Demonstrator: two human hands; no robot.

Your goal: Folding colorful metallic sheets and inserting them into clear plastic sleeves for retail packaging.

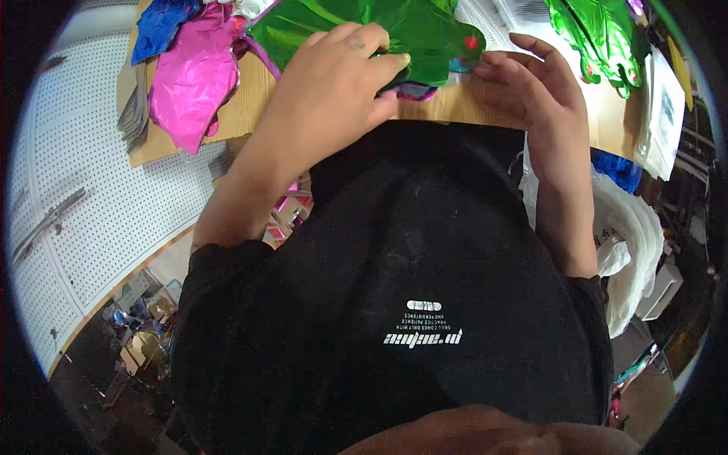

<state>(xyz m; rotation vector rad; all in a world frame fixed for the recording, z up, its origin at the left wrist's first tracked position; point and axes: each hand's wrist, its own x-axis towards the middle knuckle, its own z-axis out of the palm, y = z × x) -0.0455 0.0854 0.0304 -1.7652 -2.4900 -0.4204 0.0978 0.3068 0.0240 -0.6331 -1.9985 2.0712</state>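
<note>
Along the near edge of the tabletop [614, 125], green foil [436, 38] is lying under the left hand [334, 83], which is curling over it, probably steadying the slick-looking sheet; can't tell if it's pinching. Right hand [538, 87], separate, is reaching to the foil's right end, fingers parted, contact unclear. Pink foil [193, 87] is sitting toward the left corner, likely parked aside.

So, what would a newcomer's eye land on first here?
Probably the shiny green foil at top centre, apparently a flat balloon, with the person's left hand over it and the right hand by its right edge. The bright pink foil at upper left also stands out, as does the black T-shirt filling the middle.
</note>
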